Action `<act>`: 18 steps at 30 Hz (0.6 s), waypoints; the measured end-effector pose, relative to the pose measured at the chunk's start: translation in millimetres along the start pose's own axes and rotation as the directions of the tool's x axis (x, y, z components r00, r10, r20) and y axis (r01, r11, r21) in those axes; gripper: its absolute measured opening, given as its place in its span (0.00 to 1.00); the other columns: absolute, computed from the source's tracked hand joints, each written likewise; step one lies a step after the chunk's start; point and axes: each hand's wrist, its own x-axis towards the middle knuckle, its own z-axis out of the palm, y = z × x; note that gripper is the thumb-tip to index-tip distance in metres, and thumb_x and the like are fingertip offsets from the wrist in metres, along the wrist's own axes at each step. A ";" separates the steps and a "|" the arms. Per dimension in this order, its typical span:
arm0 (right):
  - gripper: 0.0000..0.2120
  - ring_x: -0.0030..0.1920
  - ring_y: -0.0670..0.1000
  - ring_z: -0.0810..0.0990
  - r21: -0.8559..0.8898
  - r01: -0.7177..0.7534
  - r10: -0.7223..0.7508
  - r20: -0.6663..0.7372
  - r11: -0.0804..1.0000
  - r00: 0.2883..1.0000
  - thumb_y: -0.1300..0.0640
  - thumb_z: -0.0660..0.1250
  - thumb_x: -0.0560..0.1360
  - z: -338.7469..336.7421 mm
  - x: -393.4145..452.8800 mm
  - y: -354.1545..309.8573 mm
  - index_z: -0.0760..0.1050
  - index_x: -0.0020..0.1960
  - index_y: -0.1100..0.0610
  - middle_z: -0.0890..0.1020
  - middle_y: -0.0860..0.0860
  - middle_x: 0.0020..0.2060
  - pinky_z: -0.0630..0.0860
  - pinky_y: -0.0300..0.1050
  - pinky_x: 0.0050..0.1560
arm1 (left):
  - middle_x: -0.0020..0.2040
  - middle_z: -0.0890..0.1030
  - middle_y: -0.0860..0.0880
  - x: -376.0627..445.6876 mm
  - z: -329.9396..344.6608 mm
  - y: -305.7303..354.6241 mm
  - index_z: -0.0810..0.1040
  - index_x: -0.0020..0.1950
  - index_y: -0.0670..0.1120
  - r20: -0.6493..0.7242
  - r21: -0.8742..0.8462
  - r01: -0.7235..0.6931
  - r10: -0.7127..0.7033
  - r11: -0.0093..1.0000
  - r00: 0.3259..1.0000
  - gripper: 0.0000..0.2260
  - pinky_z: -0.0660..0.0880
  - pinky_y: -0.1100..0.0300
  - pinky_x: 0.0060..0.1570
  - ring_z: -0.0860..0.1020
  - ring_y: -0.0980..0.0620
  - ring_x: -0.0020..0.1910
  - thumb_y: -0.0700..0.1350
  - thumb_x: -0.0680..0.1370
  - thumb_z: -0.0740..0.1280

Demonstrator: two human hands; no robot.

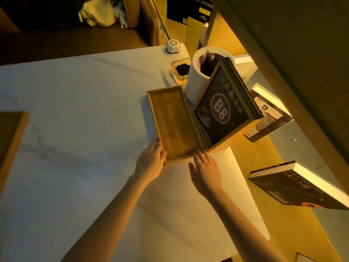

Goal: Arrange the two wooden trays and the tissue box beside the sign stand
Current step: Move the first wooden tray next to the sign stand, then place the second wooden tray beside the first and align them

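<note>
Tray [173, 125] touches left fingers [159, 145], beside sign stand [221, 110].

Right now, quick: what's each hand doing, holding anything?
Left hand: open, fingers resting against the near left corner of the wooden tray, not gripping it.
Right hand: open, straight fingers at the tray's near right corner, holding nothing.
</note>
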 end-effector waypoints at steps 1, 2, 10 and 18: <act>0.19 0.67 0.59 0.70 -0.009 0.009 -0.009 -0.025 1.000 1.000 0.51 0.55 0.78 -6.3 1.9 -4.8 0.70 0.64 0.60 0.75 0.56 0.65 0.67 0.53 0.67 | 0.66 0.72 0.40 -2.3 -7.2 -0.2 0.62 0.68 0.43 -0.010 -0.018 -0.003 0.003 1.000 1.000 0.20 0.73 0.51 0.56 0.73 0.42 0.61 0.50 0.79 0.52; 0.17 0.62 0.57 0.75 -0.010 0.027 -0.027 -0.026 1.000 0.999 0.52 0.56 0.78 -13.8 3.3 -10.8 0.74 0.60 0.60 0.79 0.56 0.59 0.72 0.52 0.62 | 0.59 0.77 0.40 -5.2 -14.4 -0.8 0.68 0.63 0.42 -0.027 -0.035 -0.004 0.003 0.999 1.000 0.17 0.74 0.51 0.50 0.76 0.42 0.56 0.49 0.79 0.52; 0.13 0.46 0.58 0.80 -0.088 0.138 -0.118 0.196 0.987 0.973 0.55 0.55 0.78 -61.0 12.2 -100.3 0.75 0.51 0.61 0.80 0.58 0.46 0.78 0.51 0.47 | 0.35 0.76 0.44 -61.0 -84.2 -33.0 0.76 0.42 0.39 -0.152 -0.098 0.003 -0.017 0.995 0.988 0.14 0.68 0.61 0.35 0.75 0.47 0.35 0.47 0.78 0.57; 0.15 0.33 0.49 0.74 -0.060 0.361 -0.362 -0.006 0.931 0.932 0.53 0.54 0.79 -48.5 4.9 -222.0 0.76 0.47 0.61 0.80 0.53 0.37 0.69 0.41 0.35 | 0.25 0.67 0.51 -131.4 -156.2 -122.7 0.70 0.33 0.42 -0.318 -0.106 0.073 -0.103 0.992 0.942 0.15 0.62 0.61 0.29 0.70 0.50 0.29 0.45 0.78 0.56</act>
